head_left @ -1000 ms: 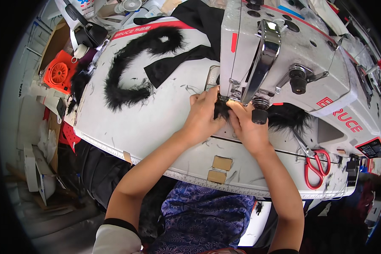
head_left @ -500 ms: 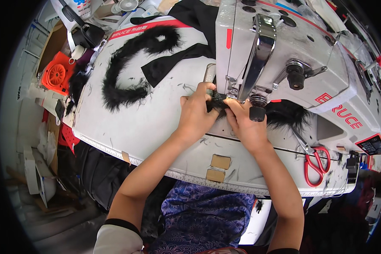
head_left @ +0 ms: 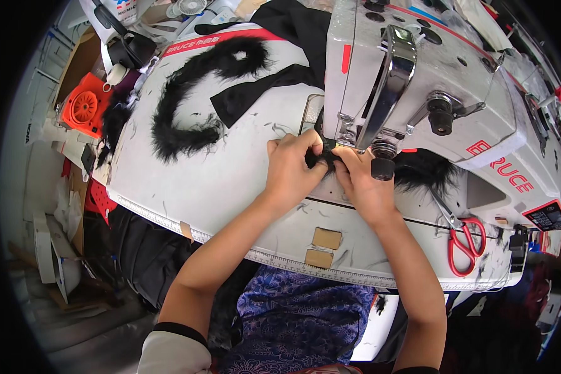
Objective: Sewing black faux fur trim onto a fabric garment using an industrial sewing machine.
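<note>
At the needle area of a white sewing machine (head_left: 480, 140), my two hands work on a small piece of black fur trim (head_left: 328, 164). My left hand (head_left: 291, 169) pinches its left side, fingertips curled in. My right hand (head_left: 366, 184) presses on it from the right, thumb and fingertips together just under the presser foot, which the machine head partly hides. More black fur (head_left: 424, 169) lies under the machine arm, right of my right hand. A curved strip of black fur (head_left: 168, 112) and a flat black cloth strip (head_left: 240, 103) rest to the left.
Red-handled scissors (head_left: 466, 249) lie on the right of the white table (head_left: 243, 187), blades pointing toward the machine. A measuring tape (head_left: 280, 260) runs along the front edge. An orange round-faced device (head_left: 84, 107) and a black strapped item (head_left: 131, 50) crowd the far left.
My left fingers have curled tighter around the fur, and the piece between my hands has shifted slightly. The view has moved a little; the rest lies as before.
</note>
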`<control>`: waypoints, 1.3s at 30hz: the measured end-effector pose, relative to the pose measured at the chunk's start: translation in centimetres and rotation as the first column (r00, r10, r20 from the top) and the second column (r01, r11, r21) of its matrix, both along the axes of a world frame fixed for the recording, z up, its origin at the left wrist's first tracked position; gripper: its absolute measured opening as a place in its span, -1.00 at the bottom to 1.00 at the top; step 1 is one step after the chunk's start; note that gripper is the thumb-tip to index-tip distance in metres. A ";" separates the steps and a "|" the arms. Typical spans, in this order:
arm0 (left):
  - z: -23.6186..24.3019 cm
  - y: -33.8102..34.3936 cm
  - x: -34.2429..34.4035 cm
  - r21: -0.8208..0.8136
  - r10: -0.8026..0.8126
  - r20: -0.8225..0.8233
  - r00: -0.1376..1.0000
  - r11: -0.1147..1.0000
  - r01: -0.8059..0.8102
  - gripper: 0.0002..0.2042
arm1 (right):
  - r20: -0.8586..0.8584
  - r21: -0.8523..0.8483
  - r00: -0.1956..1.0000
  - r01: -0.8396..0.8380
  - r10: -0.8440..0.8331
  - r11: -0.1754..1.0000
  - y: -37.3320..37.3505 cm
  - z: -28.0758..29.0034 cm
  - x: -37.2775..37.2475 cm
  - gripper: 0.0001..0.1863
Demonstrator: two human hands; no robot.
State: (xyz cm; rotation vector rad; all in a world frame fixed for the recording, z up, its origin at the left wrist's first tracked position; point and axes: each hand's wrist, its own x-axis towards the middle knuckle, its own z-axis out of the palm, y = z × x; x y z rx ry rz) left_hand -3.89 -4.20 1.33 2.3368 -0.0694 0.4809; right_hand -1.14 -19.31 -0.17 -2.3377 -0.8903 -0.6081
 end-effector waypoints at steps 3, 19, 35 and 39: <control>-0.5 0.8 -0.4 0.127 -0.088 0.134 0.987 0.989 0.071 -0.80 | -0.017 0.010 1.000 -0.005 0.005 1.000 0.1 0.3 -0.1 -0.74; 0.4 3.6 1.6 0.511 -0.584 0.190 0.789 0.745 0.429 -0.86 | -0.057 0.028 0.998 -0.007 0.009 1.000 -0.1 0.7 -0.1 -0.78; 0.1 2.8 1.8 0.086 -0.452 0.122 0.884 0.892 0.445 -0.75 | -0.093 0.025 0.995 -0.017 0.020 1.000 0.2 0.0 0.4 -0.82; 0.4 3.0 2.1 0.151 -0.482 0.144 0.864 0.874 0.462 -0.73 | -0.057 -0.003 0.998 -0.008 0.008 1.000 0.2 -0.2 0.4 -0.82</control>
